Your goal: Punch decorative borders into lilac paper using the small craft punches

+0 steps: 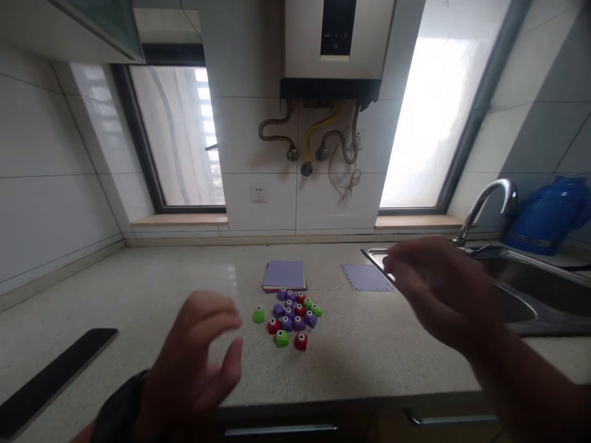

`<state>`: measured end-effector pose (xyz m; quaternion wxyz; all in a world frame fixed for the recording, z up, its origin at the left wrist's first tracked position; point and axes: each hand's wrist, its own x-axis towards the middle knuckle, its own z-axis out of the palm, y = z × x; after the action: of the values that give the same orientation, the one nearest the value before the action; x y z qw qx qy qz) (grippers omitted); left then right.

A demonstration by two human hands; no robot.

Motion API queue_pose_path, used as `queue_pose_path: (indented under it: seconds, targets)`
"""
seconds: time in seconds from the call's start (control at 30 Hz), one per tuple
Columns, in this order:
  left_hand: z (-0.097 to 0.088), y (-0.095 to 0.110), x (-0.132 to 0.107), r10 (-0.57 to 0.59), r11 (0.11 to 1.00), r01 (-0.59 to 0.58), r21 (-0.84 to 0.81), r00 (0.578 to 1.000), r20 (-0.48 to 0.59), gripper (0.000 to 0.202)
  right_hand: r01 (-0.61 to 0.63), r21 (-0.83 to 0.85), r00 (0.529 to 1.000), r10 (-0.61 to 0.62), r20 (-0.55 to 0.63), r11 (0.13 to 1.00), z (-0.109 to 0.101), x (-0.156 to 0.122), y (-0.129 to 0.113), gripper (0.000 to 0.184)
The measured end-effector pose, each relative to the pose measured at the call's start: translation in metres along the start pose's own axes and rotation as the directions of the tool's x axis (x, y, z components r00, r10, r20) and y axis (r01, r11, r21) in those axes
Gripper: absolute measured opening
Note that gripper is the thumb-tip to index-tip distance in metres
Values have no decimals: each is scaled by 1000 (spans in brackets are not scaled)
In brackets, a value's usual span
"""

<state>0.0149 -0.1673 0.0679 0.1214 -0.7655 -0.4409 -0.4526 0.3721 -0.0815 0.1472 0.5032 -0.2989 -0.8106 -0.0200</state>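
Your left hand [196, 363] hovers above the near edge of the bench [138, 289], fingers loosely curled and apart, holding nothing. Your right hand [438, 292] is raised higher, blurred, fingers spread and empty, in front of the sink [521, 289]. Between your hands, a cluster of little paper punches [290, 315] in purple, red and green lies on the bench. Just behind the cluster sits a pad of lilac paper [285, 275], with a loose lilac sheet [366, 277] to its right.

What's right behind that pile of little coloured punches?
A paper stack with a lilac top sheet; the punches reach its near edge. Sheets underneath are covered, only a reddish edge showing.
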Motion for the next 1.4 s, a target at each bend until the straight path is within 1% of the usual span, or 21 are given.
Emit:
queue_pose_path:
  seconds: [0.07, 0.1, 0.13, 0.2, 0.3, 0.4, 0.43, 0.5, 0.53, 0.57, 0.6, 0.63, 0.7, 0.77, 0.87, 0.93, 1.0, 1.07, 1.17, 1.27, 1.4]
  targets:
    - [31, -32, 26, -74, 995, 75, -61, 997, 14, 13, -2, -13, 998, 3, 66, 1000, 38, 11, 23, 10]
    - [50, -51, 39, -168, 979, 171, -109, 985, 36, 11, -29, -15, 994, 31, 109, 999, 59, 16, 37, 10]
    - [70, -71, 51, -278, 946, 286, -150, 958, 76, 11, -76, -5, 987, 76, 143, 997, 82, 19, 53, 11]
    - [108, -111, 68, -499, 816, 523, -244, 852, 160, 19, -170, 41, 966, 159, 203, 985, 127, 18, 87, 12]
    - [153, -158, 69, -579, 746, 619, -245, 785, 221, 27, -328, 153, 930, 291, 226, 932, 180, 1, 132, 14]
    - [173, -181, 52, -652, 687, 690, -229, 724, 226, 34, -537, 291, 841, 476, 256, 792, 208, -24, 160, 22]
    - [174, -184, 45, -657, 677, 700, -228, 714, 242, 37, -555, 265, 827, 486, 283, 789, 210, -31, 165, 25]
    - [171, -188, 35, -623, 687, 687, -238, 725, 293, 41, -453, 168, 825, 340, 452, 876, 209, -40, 168, 27]
    - [167, -190, 32, -579, 707, 660, -253, 746, 328, 41, -405, 164, 823, 280, 495, 899, 206, -42, 167, 28]
    - [163, -191, 30, -515, 750, 608, -260, 784, 347, 42, -398, 177, 820, 263, 508, 900, 202, -43, 166, 29]
    - [158, -193, 30, -467, 781, 575, -243, 797, 383, 44, -399, 190, 817, 254, 517, 897, 198, -42, 164, 31]
    - [154, -194, 30, -435, 804, 557, -210, 791, 430, 47, -379, 190, 815, 229, 532, 906, 194, -40, 163, 34]
    - [146, -196, 33, -368, 809, 554, -197, 738, 565, 60, -344, 182, 784, 175, 595, 921, 189, -35, 161, 47]
    - [139, -192, 36, -242, 770, 587, -251, 632, 736, 82, -340, 191, 734, 133, 666, 921, 185, -32, 161, 69]
    - [134, -178, 37, -3, 824, 478, -303, 539, 843, 119, -320, 191, 648, 67, 759, 928, 183, -34, 158, 107]
    - [138, -166, 34, 27, 862, 425, -277, 507, 862, 147, -303, 175, 597, 43, 801, 937, 183, -38, 153, 129]
    - [148, -155, 30, -25, 897, 396, -197, 489, 872, 164, -292, 150, 550, 38, 834, 945, 186, -42, 146, 146]
    - [159, -148, 27, -60, 919, 368, -143, 490, 870, 171, -288, 145, 522, 28, 853, 947, 191, -45, 138, 155]
    - [172, -142, 27, -77, 946, 310, -99, 509, 857, 165, -301, 158, 515, 21, 857, 940, 201, -49, 130, 157]
    - [176, -144, 29, -66, 940, 315, -130, 543, 837, 149, -304, 180, 537, 12, 843, 935, 211, -51, 130, 147]
    - [176, -154, 30, -70, 929, 327, -172, 614, 786, 126, -312, 193, 575, 23, 818, 930, 219, -54, 135, 125]
